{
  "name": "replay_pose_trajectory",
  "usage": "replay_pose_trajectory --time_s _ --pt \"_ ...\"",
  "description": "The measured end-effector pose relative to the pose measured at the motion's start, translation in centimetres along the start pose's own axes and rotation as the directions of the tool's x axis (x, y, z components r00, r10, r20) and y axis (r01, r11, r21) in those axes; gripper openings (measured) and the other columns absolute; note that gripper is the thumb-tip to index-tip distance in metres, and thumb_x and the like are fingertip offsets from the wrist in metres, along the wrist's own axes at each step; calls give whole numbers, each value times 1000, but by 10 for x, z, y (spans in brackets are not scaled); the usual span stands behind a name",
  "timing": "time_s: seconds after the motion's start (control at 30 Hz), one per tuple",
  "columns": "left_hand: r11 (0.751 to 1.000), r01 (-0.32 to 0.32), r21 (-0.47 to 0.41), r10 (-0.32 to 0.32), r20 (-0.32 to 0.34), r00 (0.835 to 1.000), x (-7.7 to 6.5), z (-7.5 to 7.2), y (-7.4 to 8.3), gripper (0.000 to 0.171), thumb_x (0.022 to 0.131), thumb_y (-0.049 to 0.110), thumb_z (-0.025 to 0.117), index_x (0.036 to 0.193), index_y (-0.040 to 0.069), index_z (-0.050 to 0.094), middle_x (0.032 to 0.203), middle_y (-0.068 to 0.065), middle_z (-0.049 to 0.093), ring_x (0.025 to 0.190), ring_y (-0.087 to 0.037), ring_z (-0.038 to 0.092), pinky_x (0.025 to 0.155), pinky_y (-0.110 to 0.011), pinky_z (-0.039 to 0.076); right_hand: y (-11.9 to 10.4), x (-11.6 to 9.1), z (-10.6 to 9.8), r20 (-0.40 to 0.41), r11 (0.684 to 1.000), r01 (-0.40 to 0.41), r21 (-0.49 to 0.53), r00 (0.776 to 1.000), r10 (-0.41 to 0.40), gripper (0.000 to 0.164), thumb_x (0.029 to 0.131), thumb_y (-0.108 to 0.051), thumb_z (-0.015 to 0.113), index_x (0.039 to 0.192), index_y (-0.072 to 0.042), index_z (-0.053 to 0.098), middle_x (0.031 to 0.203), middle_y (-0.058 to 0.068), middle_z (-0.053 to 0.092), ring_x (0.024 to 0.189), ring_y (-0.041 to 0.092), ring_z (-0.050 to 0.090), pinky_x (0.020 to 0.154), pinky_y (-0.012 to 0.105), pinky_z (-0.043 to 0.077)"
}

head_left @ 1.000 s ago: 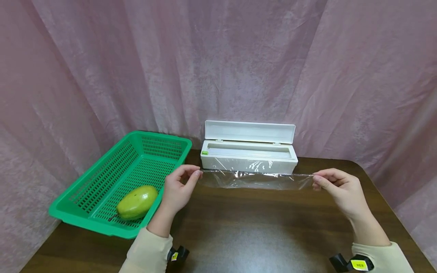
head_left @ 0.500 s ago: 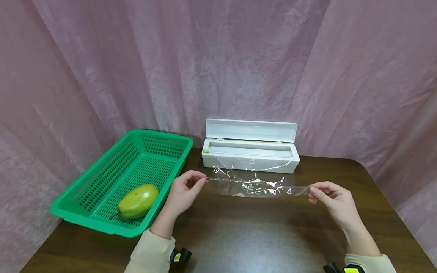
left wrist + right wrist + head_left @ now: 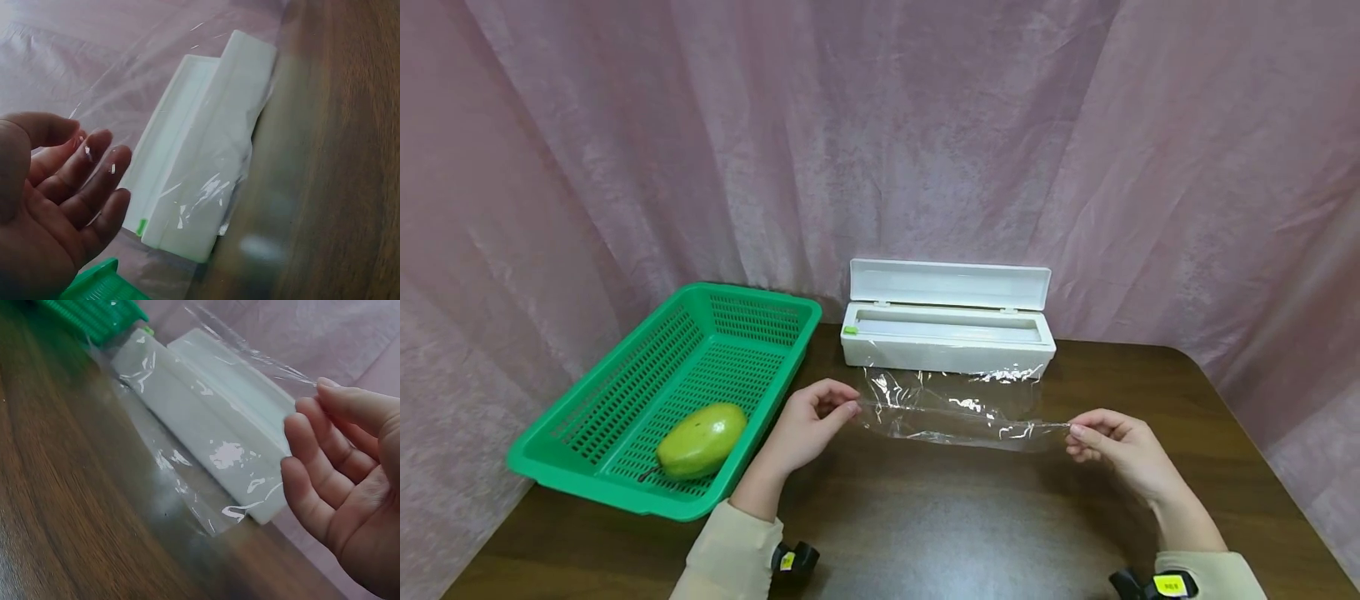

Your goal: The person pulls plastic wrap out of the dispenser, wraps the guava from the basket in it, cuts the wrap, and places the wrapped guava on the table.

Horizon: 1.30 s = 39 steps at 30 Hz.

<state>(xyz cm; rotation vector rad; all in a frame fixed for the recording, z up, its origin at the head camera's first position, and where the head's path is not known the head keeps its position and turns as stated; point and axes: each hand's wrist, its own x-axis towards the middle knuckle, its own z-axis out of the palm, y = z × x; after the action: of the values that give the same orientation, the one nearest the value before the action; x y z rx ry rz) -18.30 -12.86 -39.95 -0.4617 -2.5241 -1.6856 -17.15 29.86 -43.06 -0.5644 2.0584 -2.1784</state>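
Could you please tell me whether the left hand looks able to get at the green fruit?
Probably yes, though the left hand would first need to release the clear film it pinches; the green basket beside it has no lid, and nothing covers the green fruit inside.

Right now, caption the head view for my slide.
Left hand and right hand pinch film near an open box, fruit in a basket.

Clear plastic sheet (image 3: pixel 958 423): apparently one
Bare hands (image 3: pixel 808 423): two
White oblong box (image 3: pixel 950 285): one
Green slotted basket (image 3: pixel 737 371): one
Green oval fruit (image 3: pixel 702 442): one
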Motion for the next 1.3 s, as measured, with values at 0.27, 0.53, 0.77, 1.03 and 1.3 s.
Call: replay_pose_trajectory --time_s 0.27,0.53,0.77,1.03,1.3 --pt "995 42 87 -56 168 984 1 0 0 24 89 19 66 109 7 63 94 -4 66 81 -17 62 71 -25 53 6 -3 -14 154 995 -100 5 983 98 19 93 5 50 99 -4 65 88 0 72 78 10 69 67 27 56" --pt "992 35 122 -70 289 955 1 1 1 23 90 20 65 110 8 63 94 -2 64 85 -17 58 73 -28 51 22 -6 -23 303 974 -223 -27 927 221 19 95 3 48 99 -6 64 89 0 71 79 9 67 68 25 56" --pt "990 56 127 -106 428 898 0 2 0 27 90 16 65 114 5 60 99 -2 64 92 -17 58 77 -25 51 30 -8 -22 364 957 -287 -45 888 283 14 95 0 48 99 2 61 88 0 70 80 9 67 67 24 55" --pt "977 61 204 -160 512 844 -3 -1 -1 33 86 15 68 116 4 60 105 -7 65 94 -17 61 83 -30 53 36 -8 -18 365 944 -329 -14 878 311 15 96 -1 49 98 -4 63 88 -1 69 81 8 67 69 22 56" --pt "962 103 255 -228 531 816 -13 -8 -2 41 81 14 74 119 5 59 112 -9 62 99 -23 59 85 -36 51 38 -7 -15 353 937 -349 0 877 327 14 95 -2 50 98 -4 64 89 -1 70 81 9 68 72 24 56"
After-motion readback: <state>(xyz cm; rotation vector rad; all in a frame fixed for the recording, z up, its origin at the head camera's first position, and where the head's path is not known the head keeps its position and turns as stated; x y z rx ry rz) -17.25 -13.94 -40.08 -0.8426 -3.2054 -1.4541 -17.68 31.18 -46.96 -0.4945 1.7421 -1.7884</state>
